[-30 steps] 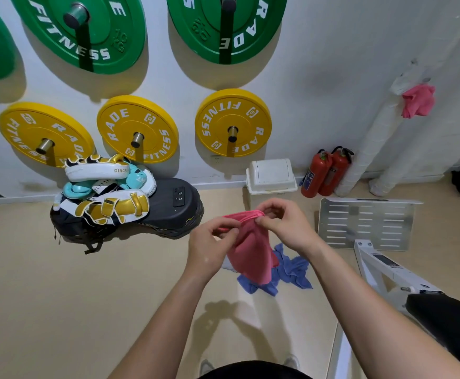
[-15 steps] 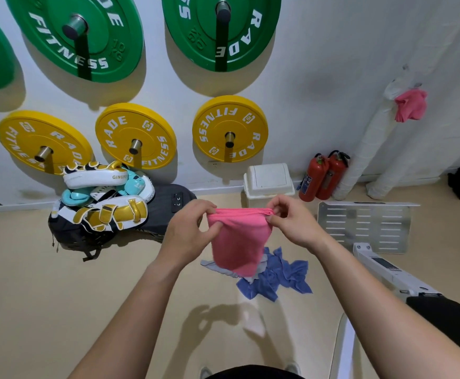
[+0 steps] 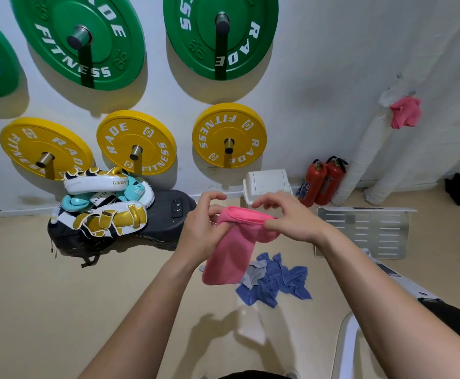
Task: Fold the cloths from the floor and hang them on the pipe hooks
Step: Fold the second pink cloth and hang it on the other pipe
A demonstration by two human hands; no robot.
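I hold a pink cloth [image 3: 230, 253] in front of me, its folded top edge pinched between both hands and its length hanging down to the left. My left hand [image 3: 200, 231] grips the left end, my right hand [image 3: 289, 217] the right end. Below it on the floor lie a crumpled blue cloth [image 3: 278, 280] and a grey cloth [image 3: 253, 274], partly hidden by the pink one. Another pink cloth [image 3: 405, 112] hangs on the white wrapped pipe [image 3: 365, 151] at the right wall.
Green and yellow weight plates [image 3: 229, 135] hang on the wall. Boxing pads [image 3: 106, 203] are piled on a dark bag at the left. A white bin [image 3: 267, 184], two red fire extinguishers [image 3: 323, 179] and a slotted metal plate [image 3: 365, 231] stand by the wall. A white bench frame [image 3: 404, 283] is at right.
The cloth was stretched flat between my hands half a second ago; now my hands are closer together and the top edge is folded over, with the cloth hanging slanted left.
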